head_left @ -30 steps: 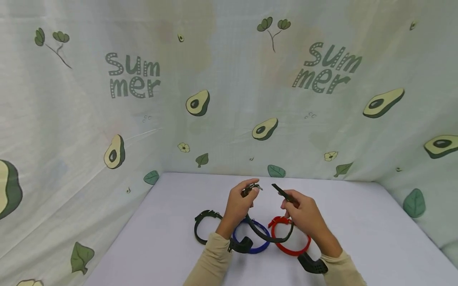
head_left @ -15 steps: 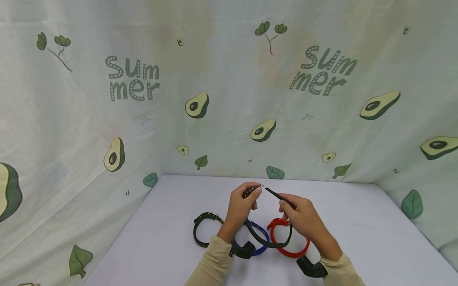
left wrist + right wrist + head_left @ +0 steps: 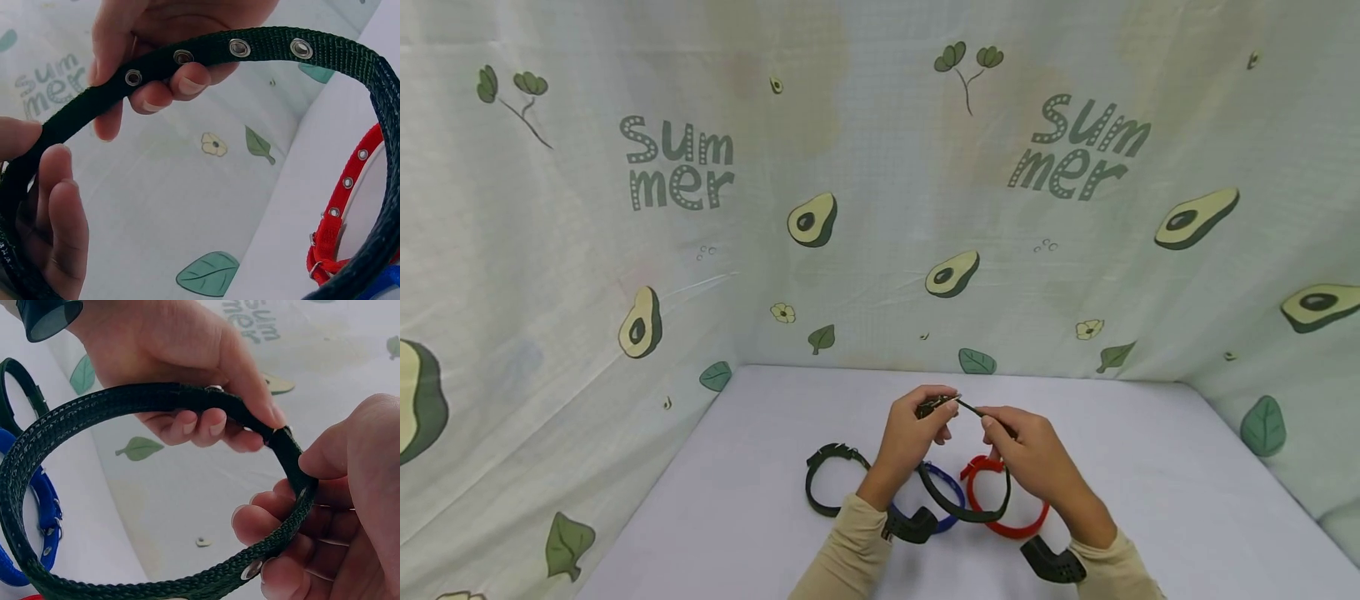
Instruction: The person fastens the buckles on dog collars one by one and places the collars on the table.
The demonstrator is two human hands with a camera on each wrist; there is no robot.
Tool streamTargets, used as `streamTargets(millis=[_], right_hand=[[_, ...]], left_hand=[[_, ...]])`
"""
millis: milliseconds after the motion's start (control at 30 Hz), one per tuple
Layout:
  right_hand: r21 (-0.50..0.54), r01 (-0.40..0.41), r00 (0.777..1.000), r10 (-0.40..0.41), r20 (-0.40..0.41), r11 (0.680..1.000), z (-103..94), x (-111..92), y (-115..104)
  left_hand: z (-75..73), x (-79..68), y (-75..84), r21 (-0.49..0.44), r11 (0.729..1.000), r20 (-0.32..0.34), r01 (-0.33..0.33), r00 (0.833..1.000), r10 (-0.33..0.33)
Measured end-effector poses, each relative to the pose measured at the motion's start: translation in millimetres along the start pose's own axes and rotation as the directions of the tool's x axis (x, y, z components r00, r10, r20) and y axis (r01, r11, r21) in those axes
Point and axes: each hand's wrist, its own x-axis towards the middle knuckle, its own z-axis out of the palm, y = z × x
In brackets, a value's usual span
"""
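A dark green webbing collar [image 3: 967, 516] with metal eyelets [image 3: 239, 47] hangs in a loop between both hands, above the table. My left hand [image 3: 912, 432] grips its buckle end, thumb and fingers curled round the strap. From the other side my right hand [image 3: 1028, 446] pinches the strap near its free end. The strap's tip meets the metal fitting at the left fingertips in the head view. Whether it passes through the buckle cannot be told, since fingers cover that spot. In the right wrist view the left thumb presses beside the fitting, close to the right thumb.
On the white table [image 3: 745, 500] lie a dark collar [image 3: 810, 483] at left, a blue collar [image 3: 950, 481] in the middle and a red collar [image 3: 1022, 532] at right. Black wrist cameras [image 3: 1052, 562] sit at both sleeves. A patterned cloth [image 3: 865, 317] hangs behind.
The hands have drawn closer. The strap's free end has moved left to the buckle end, closing the gap, and the left hand has shifted slightly right. The collars on the table stay put.
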Motion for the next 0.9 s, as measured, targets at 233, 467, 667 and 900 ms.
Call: streamTargets(millis=[233, 467, 667, 900], right_hand=[[0.005, -0.025, 1.000, 0.025, 0.003, 1.000, -1.0, 2, -1], [0.034, -0.055, 0.998, 0.054, 0.011, 0.998, -3.3, 4, -3], [0.052, -0.076, 0.997, 0.076, 0.011, 0.996, -2.7, 3, -5], [0.108, -0.135, 0.991, 0.131, 0.040, 0.985, -0.2, 1, -6]], left_hand=[[0.9, 1.8, -2.9, -0.010, 1.000, 0.038, 0.011, 0.999, -0.010], [5.4, 5.6, -8.2, -0.105, 0.991, 0.066, 0.077, 0.995, -0.070], [11.6, 4.6, -8.4, -0.192, 0.965, 0.122, 0.179, 0.980, -0.158], [16.6, 1.5, -7.9, -0.288, 0.927, 0.078, 0.241, 0.971, -0.228]])
